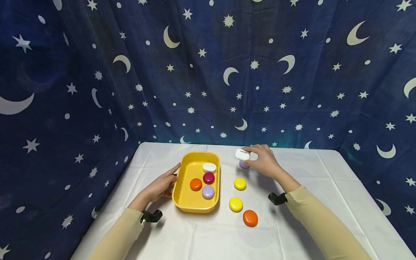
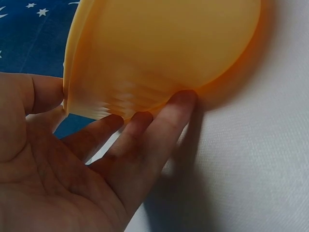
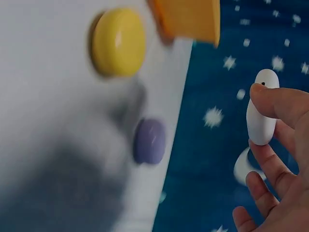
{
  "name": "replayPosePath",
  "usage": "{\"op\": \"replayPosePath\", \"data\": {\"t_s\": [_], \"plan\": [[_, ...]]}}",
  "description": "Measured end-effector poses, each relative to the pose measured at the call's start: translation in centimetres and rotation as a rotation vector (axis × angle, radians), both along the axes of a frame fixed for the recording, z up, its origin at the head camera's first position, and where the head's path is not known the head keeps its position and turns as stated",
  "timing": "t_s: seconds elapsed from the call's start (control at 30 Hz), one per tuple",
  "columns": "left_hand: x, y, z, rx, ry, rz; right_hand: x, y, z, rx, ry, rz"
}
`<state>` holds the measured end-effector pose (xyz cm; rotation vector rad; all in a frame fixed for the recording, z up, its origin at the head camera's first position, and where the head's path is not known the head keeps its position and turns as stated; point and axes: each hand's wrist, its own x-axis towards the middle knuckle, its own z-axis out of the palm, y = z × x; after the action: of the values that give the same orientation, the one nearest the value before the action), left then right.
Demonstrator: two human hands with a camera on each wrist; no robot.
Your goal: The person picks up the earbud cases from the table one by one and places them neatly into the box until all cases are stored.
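My right hand (image 1: 264, 161) pinches a white rounded oblong piece (image 3: 262, 107) between thumb and fingers, raised over the table's far part. A small dark dot shows on its end in the right wrist view. Just below it, a lilac round piece (image 3: 150, 141) lies on the table, partly hidden by the hand in the head view. My left hand (image 1: 161, 186) rests its extended fingertips on the left side of a yellow tray (image 1: 182, 199). Inside the tray lie a white oval piece (image 1: 209, 167), a dark pink one (image 1: 208, 177), an orange one (image 1: 195, 184) and a lilac one (image 1: 208, 192).
Right of the tray, two yellow round pieces (image 1: 239, 183) and an orange round piece (image 1: 250, 218) lie on the white tablecloth (image 1: 214, 238). A dark blue curtain (image 1: 208, 72) with moons and stars hangs behind the table and along its left side.
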<state>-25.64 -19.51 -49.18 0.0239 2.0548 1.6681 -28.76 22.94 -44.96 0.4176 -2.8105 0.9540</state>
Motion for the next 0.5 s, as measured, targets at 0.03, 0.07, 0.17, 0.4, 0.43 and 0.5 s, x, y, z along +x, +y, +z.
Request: {"op": "replayPosePath", "data": {"t_s": [0.03,0.07,0.17,0.4,0.43,0.5], "plan": [[0.0,-0.1,0.0,-0.001,0.002,0.002,0.0,-0.6,0.2,-0.003,-0.002,0.015],[0.0,-0.1,-0.1,-0.001,0.003,0.003,0.1,-1.2,0.4,-0.006,-0.001,0.029],[-0.1,-0.2,-0.2,-0.001,0.007,0.001,0.3,-3.2,0.7,-0.005,0.007,0.067],[-0.1,-0.1,-0.2,-0.004,0.002,-0.002,0.3,-7.5,1.0,0.065,0.027,0.141],[-0.1,-0.1,-0.2,-0.004,0.001,-0.003,0.3,-8.1,1.0,0.081,0.025,0.146],[-0.1,-0.1,-0.2,-0.005,0.002,-0.004,0.2,-9.2,1.1,0.107,0.014,0.152]]}}
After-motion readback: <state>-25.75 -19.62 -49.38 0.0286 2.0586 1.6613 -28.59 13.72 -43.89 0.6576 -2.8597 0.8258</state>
